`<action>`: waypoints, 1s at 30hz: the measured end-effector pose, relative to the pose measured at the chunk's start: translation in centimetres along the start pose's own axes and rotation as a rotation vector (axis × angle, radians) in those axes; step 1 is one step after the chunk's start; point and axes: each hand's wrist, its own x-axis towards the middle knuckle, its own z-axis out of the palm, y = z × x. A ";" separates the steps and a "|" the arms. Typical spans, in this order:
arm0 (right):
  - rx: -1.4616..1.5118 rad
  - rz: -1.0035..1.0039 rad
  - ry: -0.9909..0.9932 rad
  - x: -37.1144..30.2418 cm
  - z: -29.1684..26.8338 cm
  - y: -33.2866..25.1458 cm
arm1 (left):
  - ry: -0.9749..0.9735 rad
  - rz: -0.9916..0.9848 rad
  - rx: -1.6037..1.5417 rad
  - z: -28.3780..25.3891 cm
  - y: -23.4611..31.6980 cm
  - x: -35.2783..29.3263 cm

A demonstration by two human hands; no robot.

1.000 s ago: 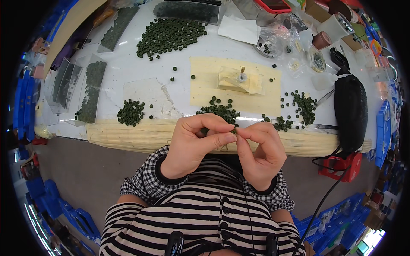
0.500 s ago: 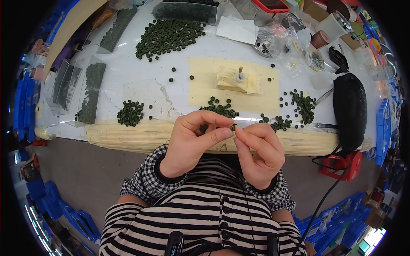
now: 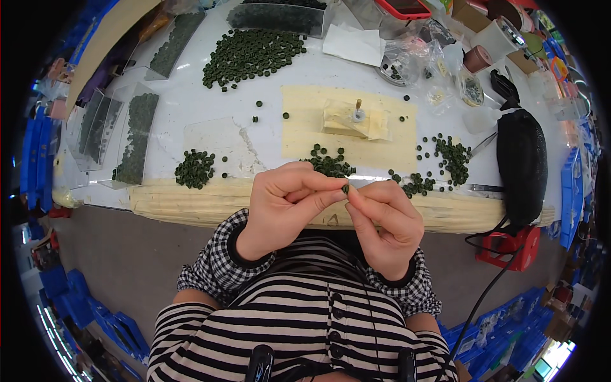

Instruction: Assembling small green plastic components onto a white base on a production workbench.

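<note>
Close to the padded table edge, my left hand [image 3: 280,205] pinches a small dark green ring-shaped piece [image 3: 345,189] between thumb and forefinger. My right hand [image 3: 389,219] is closed in a pinch against the other side of the same piece, its fingertips meeting those of the left. Fingers cover most of the piece. Just beyond the fingertips lies a pile of similar green pieces [image 3: 328,163]. More of them form a loose group [image 3: 453,159] to the right and a small heap [image 3: 194,169] to the left.
A taped block with an upright metal pin [image 3: 358,114] sits on a yellow sheet [image 3: 299,134]. Clear trays of green pieces [image 3: 135,137] stand at the left, with a large heap [image 3: 251,54] farther back. A black pouch-like object [image 3: 522,165] and plastic bags [image 3: 414,60] occupy the right.
The green piece has turned slightly and shifted a little to the left between my fingertips. My left hand has moved slightly up and left; the surroundings are unchanged.
</note>
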 end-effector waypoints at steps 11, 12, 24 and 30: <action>0.049 0.084 0.022 -0.3 0.1 0.2 | 0.002 0.048 0.154 -0.2 0.2 0.1; 0.058 0.090 0.022 -0.4 0.1 0.2 | -0.002 0.033 0.149 -0.2 0.3 0.0; 0.026 0.048 0.027 -0.6 0.0 0.4 | -0.004 0.106 0.250 -0.2 0.2 -0.1; 0.017 0.064 0.004 -0.6 -0.2 0.3 | -0.011 0.236 0.354 0.0 0.3 0.1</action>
